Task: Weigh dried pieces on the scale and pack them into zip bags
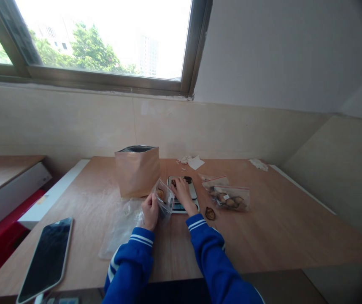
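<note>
My left hand (150, 212) is closed on the edge of a clear zip bag (167, 202), whose mouth stands partly open. A brown dried slice (160, 194) shows inside it. My right hand (182, 191) reaches over a white kitchen scale (192, 192), fingers curled down around a dark dried slice that they mostly cover. Another dark slice (187, 180) lies on the scale's plate, beyond my fingers. The scale's lit display (178, 207) is partly hidden by the bag and my wrist. One loose dried slice (210, 213) rests on the table, right of the scale.
An open brown paper pouch (138, 173) stands behind my left hand. Filled zip bags (231, 198) lie to the right, and flat clear bags (120, 232) to the left. A phone or tablet (46, 257) lies front left. White paper scraps (195, 162) sit near the wall.
</note>
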{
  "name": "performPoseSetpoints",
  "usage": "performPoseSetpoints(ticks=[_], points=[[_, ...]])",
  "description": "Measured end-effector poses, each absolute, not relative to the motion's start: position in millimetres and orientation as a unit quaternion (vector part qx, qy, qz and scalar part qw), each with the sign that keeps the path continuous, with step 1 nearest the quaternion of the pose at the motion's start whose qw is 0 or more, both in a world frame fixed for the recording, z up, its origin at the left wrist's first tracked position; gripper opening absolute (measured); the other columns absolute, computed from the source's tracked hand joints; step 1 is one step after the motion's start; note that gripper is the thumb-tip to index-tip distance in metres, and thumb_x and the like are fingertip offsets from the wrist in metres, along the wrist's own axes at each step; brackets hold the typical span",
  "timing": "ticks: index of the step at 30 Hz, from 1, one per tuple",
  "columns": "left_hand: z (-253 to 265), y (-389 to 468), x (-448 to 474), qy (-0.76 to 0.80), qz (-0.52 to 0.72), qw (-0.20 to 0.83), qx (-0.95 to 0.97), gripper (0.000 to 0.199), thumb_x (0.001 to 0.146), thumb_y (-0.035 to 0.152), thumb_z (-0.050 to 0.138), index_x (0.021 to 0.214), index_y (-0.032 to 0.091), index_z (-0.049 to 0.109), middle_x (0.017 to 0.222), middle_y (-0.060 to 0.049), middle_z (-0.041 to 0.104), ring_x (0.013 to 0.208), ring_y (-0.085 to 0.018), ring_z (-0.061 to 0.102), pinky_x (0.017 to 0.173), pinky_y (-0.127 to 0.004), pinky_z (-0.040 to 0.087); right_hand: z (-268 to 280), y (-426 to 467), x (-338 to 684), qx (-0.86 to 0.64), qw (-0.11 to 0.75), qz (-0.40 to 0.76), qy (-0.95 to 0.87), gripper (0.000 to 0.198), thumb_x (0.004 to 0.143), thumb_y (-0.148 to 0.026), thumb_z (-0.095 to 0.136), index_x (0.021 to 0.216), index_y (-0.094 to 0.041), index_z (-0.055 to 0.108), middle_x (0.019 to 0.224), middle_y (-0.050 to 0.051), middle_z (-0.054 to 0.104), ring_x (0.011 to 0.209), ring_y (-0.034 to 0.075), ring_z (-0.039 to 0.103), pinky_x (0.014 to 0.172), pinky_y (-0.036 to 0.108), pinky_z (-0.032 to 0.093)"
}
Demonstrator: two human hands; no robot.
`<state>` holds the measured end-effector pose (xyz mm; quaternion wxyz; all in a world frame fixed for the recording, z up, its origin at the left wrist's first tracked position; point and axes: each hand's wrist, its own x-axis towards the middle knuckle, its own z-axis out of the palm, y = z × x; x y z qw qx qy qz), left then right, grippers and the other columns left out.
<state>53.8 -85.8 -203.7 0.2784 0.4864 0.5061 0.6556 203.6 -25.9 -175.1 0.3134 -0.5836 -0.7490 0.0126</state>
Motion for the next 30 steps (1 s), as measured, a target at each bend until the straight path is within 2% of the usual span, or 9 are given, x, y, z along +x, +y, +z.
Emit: performPoseSetpoints(ticks=[3, 7, 9, 14, 18, 21, 25, 30], points=[[-204.7, -85.7, 53.9, 0.507, 0.653, 0.275, 0.491, 0.046, 0.089, 0.051, 0.045, 0.054, 0.021, 0.038, 0.049, 0.005, 0.035, 0.048, -0.011, 0.034, 0.049, -0.024, 0.027, -168.2, -31.0, 204.1, -0.565, 0.385, 0.077, -0.726, 0.012, 0.084, -0.017, 0.056, 0.093, -0.018, 0.064, 0.097, 0.01, 0.066, 0.095, 0.024, 0.059, 0.085, 0.038, 0.046], [-203.3, -86.4, 55.0, 0.508, 0.651, 0.27, 0.495, 0.046, 0.089, 0.05, 0.044, 0.055, 0.02, 0.039, 0.05, 0.005, 0.036, 0.049, -0.011, 0.035, 0.05, -0.024, 0.027, -132.8, -52.5, 198.3, -0.496, 0.527, 0.154, -0.672, 0.017, 0.087, -0.028, 0.058, 0.099, -0.019, 0.064, 0.099, 0.007, 0.067, 0.091, 0.02, 0.062, 0.077, 0.031, 0.049], [-201.2, -87.1, 55.6, 0.51, 0.652, 0.269, 0.492, 0.046, 0.089, 0.051, 0.044, 0.055, 0.02, 0.04, 0.05, 0.005, 0.036, 0.049, -0.011, 0.035, 0.049, -0.024, 0.028, -109.3, -64.7, 192.7, -0.464, 0.559, 0.173, -0.665, 0.021, 0.089, -0.033, 0.056, 0.102, -0.019, 0.064, 0.101, 0.006, 0.067, 0.09, 0.018, 0.062, 0.076, 0.029, 0.049], [-199.4, -87.9, 55.7, 0.509, 0.66, 0.275, 0.478, 0.047, 0.089, 0.054, 0.044, 0.056, 0.02, 0.042, 0.049, 0.005, 0.039, 0.047, -0.011, 0.036, 0.048, -0.024, 0.03, -85.8, -72.9, 187.8, -0.41, 0.489, 0.169, -0.751, 0.024, 0.094, -0.037, 0.05, 0.106, -0.025, 0.067, 0.103, 0.004, 0.066, 0.099, 0.018, 0.061, 0.09, 0.031, 0.047], [-202.0, -87.3, 55.1, 0.507, 0.666, 0.285, 0.467, 0.046, 0.089, 0.053, 0.045, 0.057, 0.02, 0.042, 0.049, 0.005, 0.037, 0.046, -0.011, 0.035, 0.047, -0.024, 0.03, -120.1, -50.9, 207.4, -0.496, 0.483, 0.078, -0.718, 0.028, 0.096, -0.029, 0.042, 0.11, -0.022, 0.065, 0.109, 0.009, 0.062, 0.109, 0.021, 0.057, 0.098, 0.037, 0.043], [-203.8, -86.8, 54.7, 0.504, 0.665, 0.289, 0.469, 0.045, 0.089, 0.051, 0.045, 0.056, 0.02, 0.041, 0.05, 0.005, 0.037, 0.047, -0.011, 0.035, 0.047, -0.024, 0.03, -153.5, -34.1, 231.1, -0.57, 0.403, 0.011, -0.716, 0.029, 0.089, -0.019, 0.046, 0.113, -0.016, 0.063, 0.122, 0.015, 0.057, 0.118, 0.027, 0.051, 0.1, 0.043, 0.04], [-205.5, -86.1, 54.9, 0.506, 0.662, 0.296, 0.466, 0.045, 0.089, 0.051, 0.046, 0.056, 0.02, 0.04, 0.05, 0.005, 0.037, 0.047, -0.01, 0.035, 0.046, -0.023, 0.029, -176.8, -25.8, 256.6, -0.626, 0.297, -0.01, -0.721, 0.035, 0.085, -0.012, 0.048, 0.118, -0.014, 0.061, 0.119, 0.015, 0.061, 0.112, 0.028, 0.054, 0.097, 0.043, 0.042], [-204.9, -86.2, 55.5, 0.509, 0.66, 0.313, 0.456, 0.046, 0.088, 0.052, 0.046, 0.055, 0.021, 0.039, 0.047, 0.005, 0.037, 0.046, -0.01, 0.035, 0.045, -0.023, 0.028, -169.0, -28.6, 261.0, -0.62, 0.311, 0.007, -0.72, 0.028, 0.086, -0.012, 0.048, 0.104, -0.02, 0.068, 0.105, 0.009, 0.069, 0.099, 0.023, 0.06, 0.091, 0.036, 0.044]])
